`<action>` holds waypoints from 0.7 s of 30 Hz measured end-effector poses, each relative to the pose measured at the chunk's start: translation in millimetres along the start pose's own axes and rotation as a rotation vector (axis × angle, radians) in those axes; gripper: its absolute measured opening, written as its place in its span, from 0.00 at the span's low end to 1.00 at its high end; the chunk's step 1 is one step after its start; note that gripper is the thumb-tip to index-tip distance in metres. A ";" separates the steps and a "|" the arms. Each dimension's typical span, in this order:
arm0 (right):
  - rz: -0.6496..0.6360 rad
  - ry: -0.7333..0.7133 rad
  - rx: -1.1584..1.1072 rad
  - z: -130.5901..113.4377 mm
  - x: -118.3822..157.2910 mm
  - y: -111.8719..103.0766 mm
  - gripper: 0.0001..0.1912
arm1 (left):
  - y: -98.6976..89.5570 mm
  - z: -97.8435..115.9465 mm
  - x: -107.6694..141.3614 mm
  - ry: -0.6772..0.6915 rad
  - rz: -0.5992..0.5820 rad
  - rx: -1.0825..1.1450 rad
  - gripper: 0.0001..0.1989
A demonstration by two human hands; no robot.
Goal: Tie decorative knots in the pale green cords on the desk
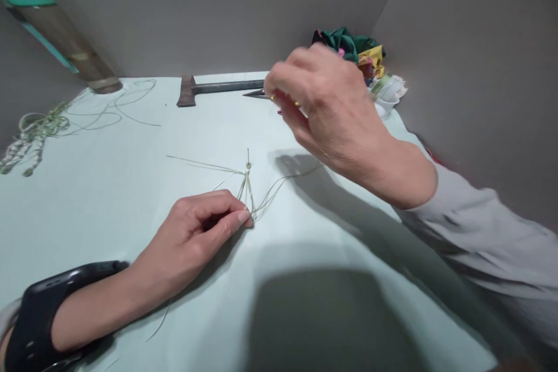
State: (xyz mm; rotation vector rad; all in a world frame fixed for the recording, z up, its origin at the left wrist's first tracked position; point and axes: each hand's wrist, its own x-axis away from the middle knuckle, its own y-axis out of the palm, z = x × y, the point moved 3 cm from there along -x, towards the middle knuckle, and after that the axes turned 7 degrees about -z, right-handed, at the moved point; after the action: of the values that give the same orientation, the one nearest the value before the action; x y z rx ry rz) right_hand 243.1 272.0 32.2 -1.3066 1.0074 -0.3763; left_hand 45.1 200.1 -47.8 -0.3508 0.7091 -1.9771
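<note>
Low in the middle, my left hand (196, 238) pinches thin green cords (247, 186) between thumb and fingertips. The cords meet in a small knot with a loop above the fingertips, and loose strands spread left and right over the pale table (209, 139). My right hand (322, 99) is raised higher up and to the right, its fingers curled downward. Small yellow and dark red bits show beneath its fingers, near the scissors (257, 95); whether the hand grips anything is not clear.
A hammer (226, 87) lies along the back wall. At the left stand a bottle with a teal lid (65, 35) and a bundle of knotted green cords (39, 131) with loose strands. Coloured fabric (353, 46) and a white item (387, 96) sit at the back right.
</note>
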 end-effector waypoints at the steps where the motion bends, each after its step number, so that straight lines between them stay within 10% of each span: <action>1: 0.061 0.017 0.007 -1.6 1.6 -0.4 0.15 | -0.5 0.4 -0.7 -0.025 0.007 0.034 0.17; 9: 0.105 -0.306 -0.294 -29.4 78.1 42.5 0.07 | 2.9 -4.8 -0.5 -0.097 0.046 0.226 0.16; 21: 0.037 -0.332 -0.341 -36.3 72.2 69.5 0.12 | 2.3 -3.4 -1.4 -0.156 0.010 0.309 0.15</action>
State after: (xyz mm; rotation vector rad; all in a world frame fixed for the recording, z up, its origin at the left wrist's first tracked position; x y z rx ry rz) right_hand 233.6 215.6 -57.8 -1.5918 0.8328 0.0475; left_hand 45.6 201.7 -51.8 -0.3082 0.2987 -1.9869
